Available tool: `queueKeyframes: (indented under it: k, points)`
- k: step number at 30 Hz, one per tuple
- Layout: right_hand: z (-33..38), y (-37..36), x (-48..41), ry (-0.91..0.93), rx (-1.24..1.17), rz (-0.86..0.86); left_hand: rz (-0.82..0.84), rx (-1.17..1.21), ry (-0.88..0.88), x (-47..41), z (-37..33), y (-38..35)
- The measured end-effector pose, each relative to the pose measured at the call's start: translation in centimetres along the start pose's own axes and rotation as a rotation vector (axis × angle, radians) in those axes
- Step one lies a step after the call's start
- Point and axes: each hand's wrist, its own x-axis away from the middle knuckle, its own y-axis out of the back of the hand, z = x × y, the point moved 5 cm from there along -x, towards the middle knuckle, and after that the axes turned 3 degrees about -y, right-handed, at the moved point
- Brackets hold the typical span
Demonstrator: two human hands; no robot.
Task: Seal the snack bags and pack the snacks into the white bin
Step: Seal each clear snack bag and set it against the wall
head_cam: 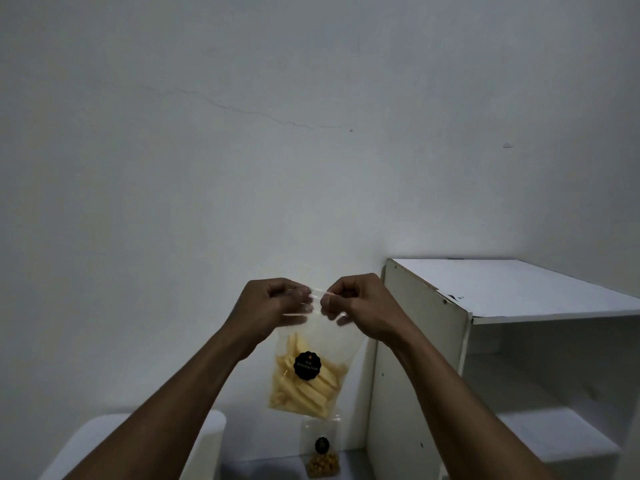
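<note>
Both hands, left hand (273, 301) and right hand (356, 303), pinch the potato-stick bag (308, 368) top, sealing underway; second bag (320, 452) and white bin (204, 431) packing remain

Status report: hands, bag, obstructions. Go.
Left hand and right hand pinching top of held-up snack bag. Second bag standing below. Nothing in the way.

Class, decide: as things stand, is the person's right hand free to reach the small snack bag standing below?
Probably not yet: the right hand and left hand both pinch the top of the raised snack bag, which hangs directly above the small bag.
</note>
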Motion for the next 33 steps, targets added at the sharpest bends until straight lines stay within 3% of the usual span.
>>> queueKeyframes:
  k: [5, 12, 20, 27, 33]
  points:
    - [-0.8, -0.4, 0.3, -0.025, -0.03, 0.027, -0.077, -0.027, -0.043, -0.4, 0.1, 1.1]
    - [0.1, -0.5, -0.1, -0.016, -0.019, 0.024, -0.054, 0.043, -0.005, -0.5, 0.6, 1.6]
    - [0.2, -1.1, -0.5, -0.032, 0.03, 0.025, -0.031, -0.192, -0.035, -1.0, 0.4, 1.2]
    - [0.8, -0.7, -0.5, 0.003, 0.076, 0.003, -0.027, -0.122, -0.064, -0.6, 0.3, 0.7]
    - [0.2, -0.8, 0.0, -0.02, -0.011, 0.019, -0.024, -0.197, -0.095, -0.7, -0.3, 1.1]
